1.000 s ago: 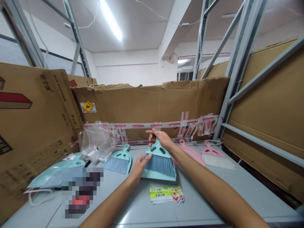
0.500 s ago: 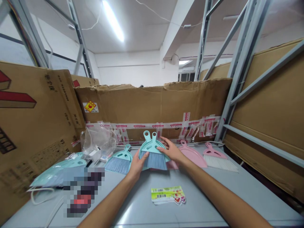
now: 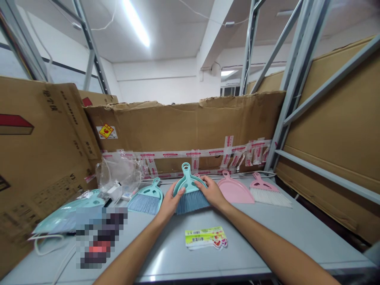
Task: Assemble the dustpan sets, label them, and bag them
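Between my hands is a teal hand brush [image 3: 192, 201] with blue-grey bristles, laid against a teal dustpan [image 3: 178, 183] behind it. Their handles overlap, one in front of the other. My left hand [image 3: 168, 202] grips the left side, its thumb on the front of the brush. On the right side, my right hand [image 3: 214, 194] holds the brush and dustpan with its fingers over the edge. Most of the dustpan is hidden by the brush. Another teal brush [image 3: 147, 198] lies to the left, and a pink dustpan [image 3: 236, 190] lies to the right.
A pink brush [image 3: 264, 185] with white bristles lies far right. Printed cards [image 3: 205, 237] lie in front of my hands. Leftward are a plastic-wrapped teal set [image 3: 67, 213], a clear bag [image 3: 118, 172] and white cables. Cardboard [image 3: 178, 130] and metal rack posts [image 3: 292, 87] enclose the table.
The teal brush and dustpan handles were side by side; now they line up, one over the other. Both hands stay on the pair. The whole view has shifted slightly.
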A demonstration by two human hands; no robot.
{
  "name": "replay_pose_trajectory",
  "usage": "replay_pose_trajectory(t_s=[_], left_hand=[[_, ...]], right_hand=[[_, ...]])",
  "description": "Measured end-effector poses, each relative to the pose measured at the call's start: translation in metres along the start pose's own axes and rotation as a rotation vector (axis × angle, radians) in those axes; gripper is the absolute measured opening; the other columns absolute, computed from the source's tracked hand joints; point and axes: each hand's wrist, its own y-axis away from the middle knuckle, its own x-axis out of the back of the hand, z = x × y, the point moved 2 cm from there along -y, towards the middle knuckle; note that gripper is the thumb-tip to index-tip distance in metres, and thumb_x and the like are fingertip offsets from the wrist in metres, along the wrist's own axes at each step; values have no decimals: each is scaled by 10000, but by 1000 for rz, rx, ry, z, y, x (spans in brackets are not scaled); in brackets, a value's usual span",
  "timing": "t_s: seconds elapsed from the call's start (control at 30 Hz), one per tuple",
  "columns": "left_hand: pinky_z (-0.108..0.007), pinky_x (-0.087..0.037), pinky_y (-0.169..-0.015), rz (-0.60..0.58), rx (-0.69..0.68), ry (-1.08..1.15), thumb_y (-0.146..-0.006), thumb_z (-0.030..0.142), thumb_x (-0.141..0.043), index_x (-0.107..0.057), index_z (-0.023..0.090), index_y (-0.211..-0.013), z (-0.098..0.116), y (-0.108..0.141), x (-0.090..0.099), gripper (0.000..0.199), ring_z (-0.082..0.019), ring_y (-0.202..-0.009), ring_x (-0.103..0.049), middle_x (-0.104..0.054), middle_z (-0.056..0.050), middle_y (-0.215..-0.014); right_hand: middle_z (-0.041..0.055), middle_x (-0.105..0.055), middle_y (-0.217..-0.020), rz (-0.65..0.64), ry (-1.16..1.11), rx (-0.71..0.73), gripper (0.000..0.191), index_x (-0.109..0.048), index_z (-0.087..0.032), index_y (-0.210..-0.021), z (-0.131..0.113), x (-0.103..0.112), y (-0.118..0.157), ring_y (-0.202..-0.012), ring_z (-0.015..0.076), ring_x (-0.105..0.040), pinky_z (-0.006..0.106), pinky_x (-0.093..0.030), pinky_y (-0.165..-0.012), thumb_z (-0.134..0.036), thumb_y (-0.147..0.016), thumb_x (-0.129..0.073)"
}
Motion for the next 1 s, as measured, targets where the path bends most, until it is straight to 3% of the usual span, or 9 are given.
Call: replay_pose_trajectory(t_s=[0.33, 0.5, 1.0], left_hand=[[-390, -578, -966, 58, -36, -146, -932, 645, -756, -799, 197, -1202, 7, 3, 4, 525, -285, -1049, -742, -830, -82, -1148], [-403, -581, -1026, 85, -68, -169, -925, 618, -772, -827, 188, -1198, 11, 6, 5, 512, -305, -1116, -758, -846, -95, -1170], [-418, -591, -1095, 54, -91, -53, -930, 544, -815, -844, 175, -1287, 13, 9, 3, 514, -323, -1209, -768, -838, -99, -1292]], right_hand=[[61, -846, -1164, -13, -8, 103, 386, -819, -238, -1167, -13, -12, 14, -1083, 280, -758, 376, -549, -977, -573, -1020, -695], [55, -832, -1042, 6, -7, 112, 350, -815, -223, -1079, -18, -16, 20, -1010, 264, -740, 358, -558, -914, -538, -1032, -672], [44, -806, -990, 27, -56, 126, 286, -789, -210, -1041, -27, -20, 25, -954, 236, -722, 335, -540, -881, -480, -1011, -701]])
